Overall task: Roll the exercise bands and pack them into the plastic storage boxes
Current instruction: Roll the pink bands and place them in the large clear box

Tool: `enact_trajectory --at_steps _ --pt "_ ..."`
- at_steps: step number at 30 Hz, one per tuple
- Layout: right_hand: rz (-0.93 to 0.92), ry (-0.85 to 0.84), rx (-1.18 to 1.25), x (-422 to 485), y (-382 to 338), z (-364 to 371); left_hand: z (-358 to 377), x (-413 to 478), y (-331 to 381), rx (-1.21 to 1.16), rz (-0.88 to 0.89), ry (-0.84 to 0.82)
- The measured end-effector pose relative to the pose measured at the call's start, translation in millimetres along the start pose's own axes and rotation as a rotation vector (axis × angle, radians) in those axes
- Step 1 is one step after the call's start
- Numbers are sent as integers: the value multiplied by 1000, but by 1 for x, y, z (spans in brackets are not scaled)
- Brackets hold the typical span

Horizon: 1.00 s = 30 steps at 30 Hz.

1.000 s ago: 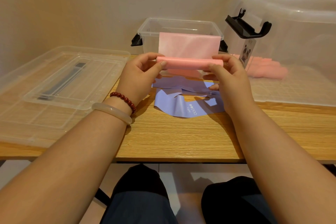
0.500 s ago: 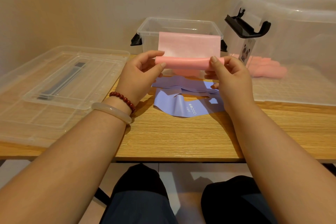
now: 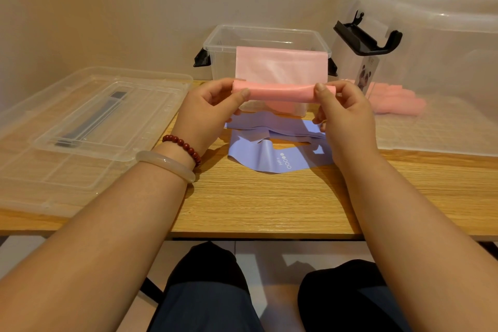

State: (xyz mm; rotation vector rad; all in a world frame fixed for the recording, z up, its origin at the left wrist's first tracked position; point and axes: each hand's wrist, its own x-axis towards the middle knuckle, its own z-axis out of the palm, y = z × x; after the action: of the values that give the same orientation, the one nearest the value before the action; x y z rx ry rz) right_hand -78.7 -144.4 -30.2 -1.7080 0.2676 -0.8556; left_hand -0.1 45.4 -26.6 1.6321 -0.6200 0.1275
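You hold the pink band (image 3: 280, 94) up in the air, above the wooden surface (image 3: 269, 202). The bottom part is rolled into a smooth, fat tube. The rest is flat and goes up from the roll and over the front edge of the small clear box (image 3: 265, 43). Your left hand (image 3: 208, 113) pinches the left end of the roll with thumb and fingers. Your right hand (image 3: 343, 113) pinches the right end the same way. A purple band (image 3: 272, 148) lies loose and wrinkled on the surface, just under your hands. More pink bands (image 3: 396, 100) sit inside the big clear box (image 3: 442, 62) on the right. A clear lid (image 3: 89, 121) lies on the left.
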Motion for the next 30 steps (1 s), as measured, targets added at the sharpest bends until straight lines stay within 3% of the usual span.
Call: enact_trajectory --at_steps 5,11,30 --pt "7 20 15 0 -2 1 0 0 1 16 16 -6" --pt "46 -73 84 -1 -5 0 2 1 -1 40 12 18" --pt "40 -34 69 -1 -4 -2 2 2 -2 25 -8 35"
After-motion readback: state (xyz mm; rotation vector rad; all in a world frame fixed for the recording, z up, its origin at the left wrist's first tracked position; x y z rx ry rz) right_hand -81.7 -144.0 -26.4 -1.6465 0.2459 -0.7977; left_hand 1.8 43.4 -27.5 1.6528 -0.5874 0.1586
